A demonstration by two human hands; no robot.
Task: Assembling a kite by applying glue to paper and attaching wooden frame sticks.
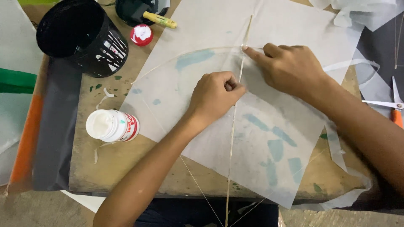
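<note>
- At the bench's [126, 166] far left corner I see a black bucket [80, 35]; nearer the left edge lies an open white glue bottle [112, 125], its red cap [141, 34] by the far edge;
- My left hand [214, 96] is curled shut, pinching the thin upright stick [234, 126] on the translucent paper sheet [273, 143] mid-bench;
- My right hand [290, 67] presses one fingertip where that stick crosses the bowed stick [185, 56];
- Orange-handled scissors [393, 105] lie at the right edge.
</note>
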